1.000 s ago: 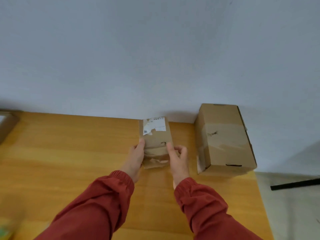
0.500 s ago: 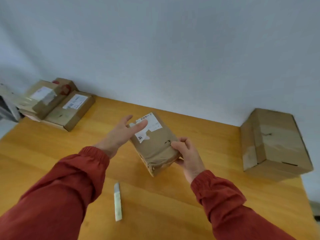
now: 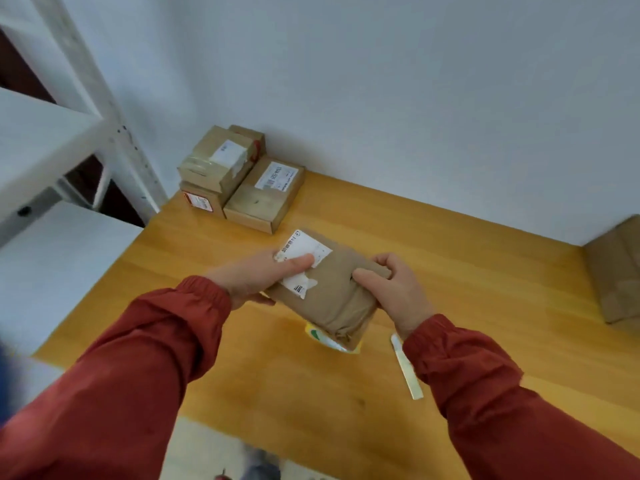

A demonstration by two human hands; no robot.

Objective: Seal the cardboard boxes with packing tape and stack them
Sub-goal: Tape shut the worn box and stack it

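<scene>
I hold a small taped cardboard box (image 3: 334, 296) with a torn white label above the wooden table (image 3: 467, 271). My left hand (image 3: 256, 278) grips its left side, thumb across the label. My right hand (image 3: 394, 289) grips its right side. A roll of packing tape (image 3: 327, 341) lies on the table, mostly hidden under the box. A stack of sealed boxes (image 3: 239, 174) sits at the table's far left corner against the wall. A larger box (image 3: 616, 268) stands at the right edge of the view.
A pale utility knife (image 3: 407, 370) lies on the table beside my right sleeve. A white metal shelf unit (image 3: 69, 133) stands to the left of the table. The grey wall (image 3: 381, 98) runs behind the table.
The view has swung left, bringing the box stack and shelf into sight. I have carried the small box leftward, and my left hand has closed on it again.
</scene>
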